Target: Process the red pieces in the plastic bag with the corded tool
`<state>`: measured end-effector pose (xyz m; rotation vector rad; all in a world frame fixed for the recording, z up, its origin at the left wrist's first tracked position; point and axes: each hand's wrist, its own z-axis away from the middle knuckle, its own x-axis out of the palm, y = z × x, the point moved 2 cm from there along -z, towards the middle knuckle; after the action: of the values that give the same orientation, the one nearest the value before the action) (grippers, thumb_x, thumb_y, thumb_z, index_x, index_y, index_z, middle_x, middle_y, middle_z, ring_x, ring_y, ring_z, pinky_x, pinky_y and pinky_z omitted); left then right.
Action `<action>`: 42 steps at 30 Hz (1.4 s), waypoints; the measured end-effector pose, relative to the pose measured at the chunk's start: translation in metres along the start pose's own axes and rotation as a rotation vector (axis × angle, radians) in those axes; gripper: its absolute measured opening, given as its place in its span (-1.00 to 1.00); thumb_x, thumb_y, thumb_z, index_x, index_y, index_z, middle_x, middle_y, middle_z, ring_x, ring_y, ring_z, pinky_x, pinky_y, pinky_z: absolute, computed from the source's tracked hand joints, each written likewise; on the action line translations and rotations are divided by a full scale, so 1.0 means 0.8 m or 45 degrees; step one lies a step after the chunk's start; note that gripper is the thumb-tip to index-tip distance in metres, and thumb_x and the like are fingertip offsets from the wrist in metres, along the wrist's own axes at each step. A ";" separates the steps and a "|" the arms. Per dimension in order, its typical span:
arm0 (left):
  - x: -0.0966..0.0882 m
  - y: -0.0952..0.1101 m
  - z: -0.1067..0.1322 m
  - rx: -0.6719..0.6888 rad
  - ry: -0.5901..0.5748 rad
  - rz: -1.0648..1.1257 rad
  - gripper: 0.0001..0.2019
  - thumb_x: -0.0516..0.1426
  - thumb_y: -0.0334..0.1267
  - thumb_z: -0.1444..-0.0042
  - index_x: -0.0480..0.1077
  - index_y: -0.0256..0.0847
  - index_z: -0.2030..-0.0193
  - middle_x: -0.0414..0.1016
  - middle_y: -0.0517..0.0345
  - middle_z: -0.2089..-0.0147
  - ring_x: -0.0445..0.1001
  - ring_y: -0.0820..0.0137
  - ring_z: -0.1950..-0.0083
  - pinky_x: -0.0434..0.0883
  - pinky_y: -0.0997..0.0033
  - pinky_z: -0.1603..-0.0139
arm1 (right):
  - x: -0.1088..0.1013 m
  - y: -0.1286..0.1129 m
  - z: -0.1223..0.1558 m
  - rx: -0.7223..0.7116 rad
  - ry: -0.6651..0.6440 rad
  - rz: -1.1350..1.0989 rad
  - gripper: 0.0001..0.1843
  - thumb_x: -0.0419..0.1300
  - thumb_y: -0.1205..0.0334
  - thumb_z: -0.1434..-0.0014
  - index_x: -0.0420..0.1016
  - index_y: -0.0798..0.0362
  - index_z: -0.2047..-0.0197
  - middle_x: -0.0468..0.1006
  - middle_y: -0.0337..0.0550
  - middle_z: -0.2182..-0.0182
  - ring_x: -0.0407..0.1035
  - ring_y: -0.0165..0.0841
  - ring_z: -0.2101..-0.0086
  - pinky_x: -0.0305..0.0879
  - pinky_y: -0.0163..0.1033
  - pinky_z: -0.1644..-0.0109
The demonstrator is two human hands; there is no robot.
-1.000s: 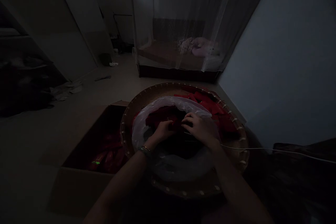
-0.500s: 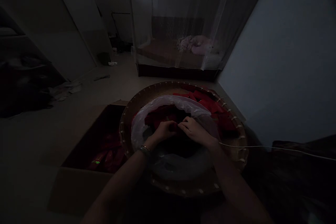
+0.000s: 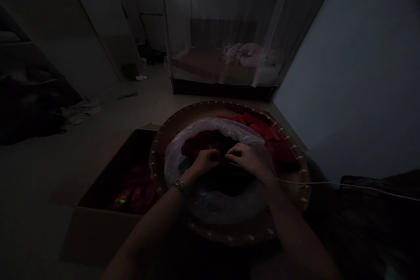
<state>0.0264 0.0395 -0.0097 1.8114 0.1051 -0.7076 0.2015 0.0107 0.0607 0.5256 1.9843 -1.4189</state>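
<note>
Left hand (image 3: 205, 162) is curled closed on dark red flat pieces (image 3: 200, 143) heaped inside a translucent white plastic bag (image 3: 183, 153). Right hand (image 3: 251, 160) lies bent-fingered on the same heap, its grip too dim to tell. Picking through the heap seems the step in hand; freeing one piece would call for a fine pinch. The bag sits mid-tray on a round woven bamboo tray (image 3: 157, 157), with loose red pieces (image 3: 265, 133) at its far right edge. An open cardboard box (image 3: 95, 236) stands to the left, and a net-draped bed (image 3: 226, 65) lies beyond.

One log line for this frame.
left hand and right hand in plastic bag, on red pieces | bag sits on woven tray | scene dim
</note>
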 end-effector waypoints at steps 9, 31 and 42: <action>-0.003 0.010 0.003 0.063 -0.066 -0.063 -0.61 0.29 -0.18 0.10 0.43 -0.21 0.08 0.53 0.15 0.22 0.48 0.37 0.25 0.37 0.48 0.25 | 0.008 -0.004 0.001 -0.043 -0.278 0.359 -0.79 0.09 0.29 -0.21 0.57 0.04 0.29 0.48 -0.15 0.37 0.36 -0.38 0.34 0.17 -0.32 0.24; -0.020 0.038 0.007 0.093 0.147 0.216 -0.76 0.11 -0.37 0.01 0.26 -0.22 0.16 0.50 0.11 0.23 0.49 0.38 0.19 0.38 0.42 0.17 | 0.012 -0.016 0.000 -0.104 0.107 0.019 -0.84 0.20 0.44 -0.05 0.54 0.02 0.31 0.54 -0.21 0.30 0.40 -0.35 0.23 0.27 -0.24 0.10; -0.020 0.033 0.005 0.080 0.163 0.256 -0.80 0.09 -0.40 0.03 0.23 -0.21 0.21 0.46 0.14 0.25 0.45 0.40 0.22 0.37 0.42 0.16 | 0.011 -0.011 0.000 -0.359 0.077 0.081 -0.91 0.24 0.38 -0.05 0.55 0.01 0.39 0.54 -0.19 0.39 0.34 -0.28 0.21 0.28 -0.15 0.07</action>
<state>0.0222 0.0307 0.0200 1.8956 -0.0149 -0.4578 0.1894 0.0075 0.0606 0.5033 2.1506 -1.0729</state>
